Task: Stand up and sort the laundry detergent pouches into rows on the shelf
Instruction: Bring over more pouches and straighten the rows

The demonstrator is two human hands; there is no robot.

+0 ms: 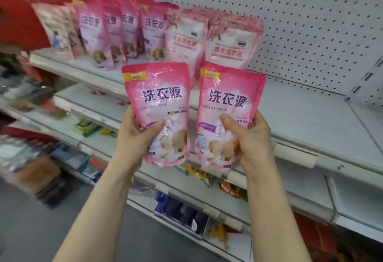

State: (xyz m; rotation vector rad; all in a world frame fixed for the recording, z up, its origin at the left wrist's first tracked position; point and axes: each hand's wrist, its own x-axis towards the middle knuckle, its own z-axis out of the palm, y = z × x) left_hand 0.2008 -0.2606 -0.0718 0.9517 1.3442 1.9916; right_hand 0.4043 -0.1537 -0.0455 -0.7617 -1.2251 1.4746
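My left hand (137,135) grips a pink detergent pouch (159,96) by its lower part, thumb across the front. My right hand (247,137) grips a matching pink pouch (230,96) the same way. Both pouches are held upright, side by side, in front of the white shelf (300,116). On that shelf stand several more of the same pink pouches (151,32) in rows at the left. Two paler pink-and-white pouches (230,42) stand to their right, partly hidden behind the ones I hold.
A white pegboard (290,13) backs the shelf, whose right half is bare. A red gift box (24,9) and other packets (56,29) sit at the far left. Lower shelves (186,195) carry mixed goods, and grey floor lies below left.
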